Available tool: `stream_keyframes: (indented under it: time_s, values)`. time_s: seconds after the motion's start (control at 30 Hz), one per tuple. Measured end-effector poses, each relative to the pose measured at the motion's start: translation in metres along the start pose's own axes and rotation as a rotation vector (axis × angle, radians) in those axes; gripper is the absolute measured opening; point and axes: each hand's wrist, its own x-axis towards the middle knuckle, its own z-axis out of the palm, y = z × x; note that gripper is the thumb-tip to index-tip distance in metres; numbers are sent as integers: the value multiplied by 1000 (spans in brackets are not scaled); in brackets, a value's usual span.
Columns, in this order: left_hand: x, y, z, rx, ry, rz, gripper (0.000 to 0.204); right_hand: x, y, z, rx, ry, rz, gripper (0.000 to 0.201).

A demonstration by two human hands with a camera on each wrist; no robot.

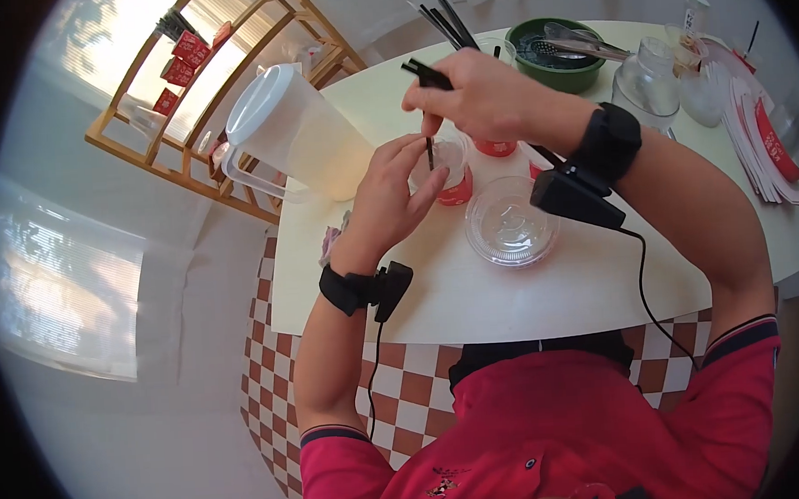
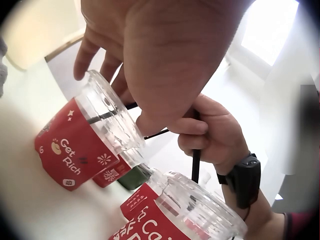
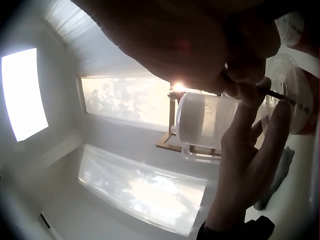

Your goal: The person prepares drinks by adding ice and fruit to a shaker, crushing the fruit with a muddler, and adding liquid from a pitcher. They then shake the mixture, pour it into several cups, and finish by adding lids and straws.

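In the head view, my right hand (image 1: 482, 93) grips black straws (image 1: 428, 76); one thin straw (image 1: 430, 154) points down into the lid of a red-sleeved cup (image 1: 456, 192). Fingers and thumb of my left hand (image 1: 381, 203) span that lid and hold it around the straw. Seen from the left wrist, the cup (image 2: 72, 145) stands under my left hand (image 2: 170, 55), with a dark straw (image 2: 107, 116) visible through its clear plastic. My right hand (image 2: 215, 130) is beside it, fingers curled. The right wrist view shows the straw (image 3: 275, 94) between both hands.
More red-sleeved cups (image 1: 495, 147) stand behind, and a lidded clear round container (image 1: 512, 224) is nearer. A pitcher (image 1: 298, 133) stands left; a green basin (image 1: 558, 78) with utensils, a glass jar (image 1: 648, 83) and stacked paper sleeves (image 1: 755, 140) are right.
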Motion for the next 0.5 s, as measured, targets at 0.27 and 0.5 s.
stream_keyframes:
  time_s: [0.27, 0.5]
  values:
    - [12, 0, -4, 22, 27, 63, 47, -45, -6, -67, 262, 421, 201, 29]
    - [47, 7, 9, 127, -56, 193, 53, -32, 21, -55, 420, 280, 457, 22]
